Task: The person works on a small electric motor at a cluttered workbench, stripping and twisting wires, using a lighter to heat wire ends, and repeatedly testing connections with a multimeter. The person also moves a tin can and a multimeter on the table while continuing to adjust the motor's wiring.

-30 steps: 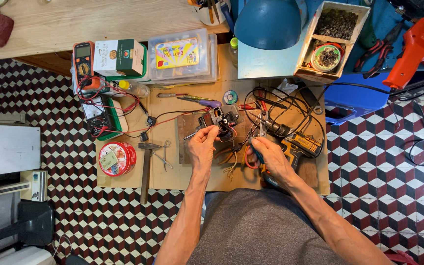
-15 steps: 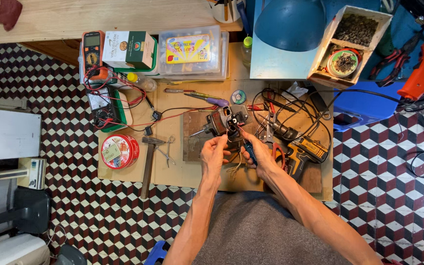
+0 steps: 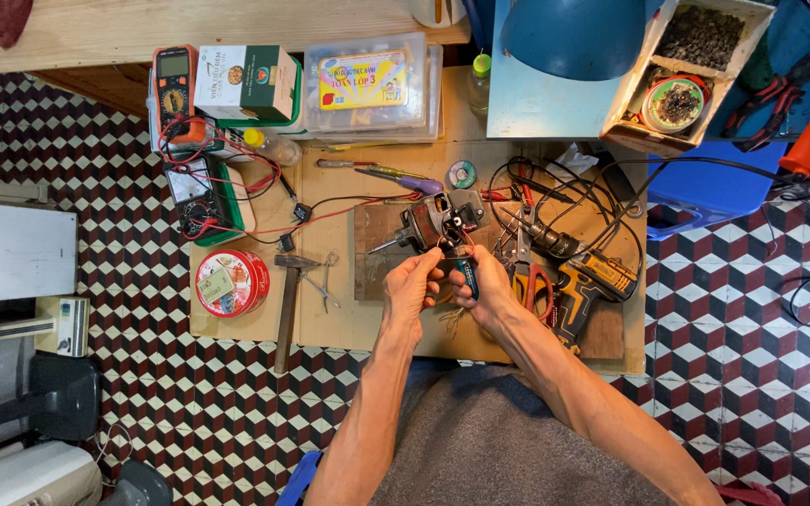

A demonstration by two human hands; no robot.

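Both hands meet over a low wooden work board (image 3: 349, 319) on the floor. My left hand (image 3: 414, 281) pinches the near edge of a small dark electric motor part (image 3: 433, 220) with wires. My right hand (image 3: 485, 286) grips a blue-handled tool (image 3: 466, 274), its tip pointing at that motor part. The tool's tip is hidden between my fingers and the part. Red and black leads run from the part toward the left.
A hammer (image 3: 288, 300), a round red tin (image 3: 232, 281) and small scissors (image 3: 327, 281) lie left of my hands. A yellow cordless drill (image 3: 583, 286) and red-handled pliers (image 3: 532, 276) lie right. Multimeters (image 3: 175, 89), boxes (image 3: 246, 82) and a blue lamp shade (image 3: 569, 33) sit beyond.
Both hands have drawn closer together at the motor part, and my right hand now holds the blue-handled tool upright against it. The view shifted slightly downward.
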